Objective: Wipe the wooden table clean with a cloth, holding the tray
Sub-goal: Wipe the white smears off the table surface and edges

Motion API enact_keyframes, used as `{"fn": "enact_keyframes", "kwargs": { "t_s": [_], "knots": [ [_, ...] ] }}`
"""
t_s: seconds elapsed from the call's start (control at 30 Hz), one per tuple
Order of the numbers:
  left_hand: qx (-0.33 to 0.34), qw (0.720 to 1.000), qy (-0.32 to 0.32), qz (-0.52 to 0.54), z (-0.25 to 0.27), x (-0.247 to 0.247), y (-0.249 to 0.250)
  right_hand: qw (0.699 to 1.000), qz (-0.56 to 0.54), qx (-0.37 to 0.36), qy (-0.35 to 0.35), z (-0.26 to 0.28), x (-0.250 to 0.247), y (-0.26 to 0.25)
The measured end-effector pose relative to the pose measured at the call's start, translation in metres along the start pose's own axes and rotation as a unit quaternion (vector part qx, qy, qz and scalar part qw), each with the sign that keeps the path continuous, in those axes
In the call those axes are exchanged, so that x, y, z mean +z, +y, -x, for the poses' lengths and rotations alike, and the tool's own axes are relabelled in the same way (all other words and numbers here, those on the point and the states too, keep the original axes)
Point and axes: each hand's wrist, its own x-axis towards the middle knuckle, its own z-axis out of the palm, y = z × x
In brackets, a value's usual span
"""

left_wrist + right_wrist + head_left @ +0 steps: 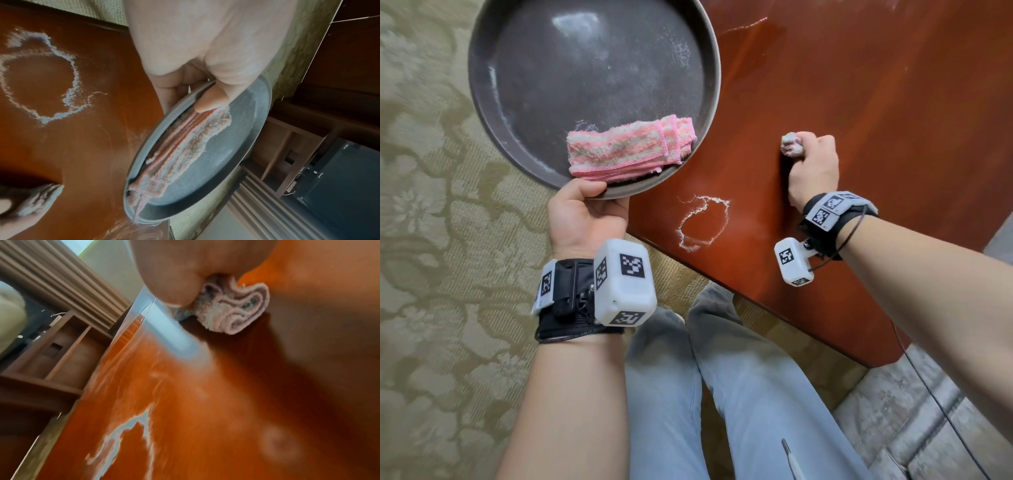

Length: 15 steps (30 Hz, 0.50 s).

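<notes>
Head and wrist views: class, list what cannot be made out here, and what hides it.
- Cloth in the right hand: mostly covered by curled fingers, head view.
- Tray: far rim cut off by the head view's top edge.
- Table: smeared by blur, right wrist view.
- Left hand fingers: under the tray, head view.

Red-brown table (859, 102), white powder ring (702, 222); dark grey tray (585, 68); pink-white striped cloth (626, 147); olive floral carpet (431, 171).

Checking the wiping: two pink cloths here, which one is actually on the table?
The bunched pink cloth in the right hand's grip; the folded pink cloth lies in the round dark tray.
</notes>
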Motion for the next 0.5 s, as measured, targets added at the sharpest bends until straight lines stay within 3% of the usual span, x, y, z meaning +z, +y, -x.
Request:
{"fn": "enact_keyframes", "kwargs": {
  "t_s": [0.3,0.5],
  "knots": [
    [0.008,1.000,-0.005,0.003,0.007,-0.020,0.018,0.989,-0.007,-0.128,-0.068,0.075,0.059,-0.044],
    [0.019,1.000,-0.002,0.005,0.018,-0.036,0.024,0.969,-0.032,-0.202,-0.138,0.102,0.071,-0.057]
  ]
}}
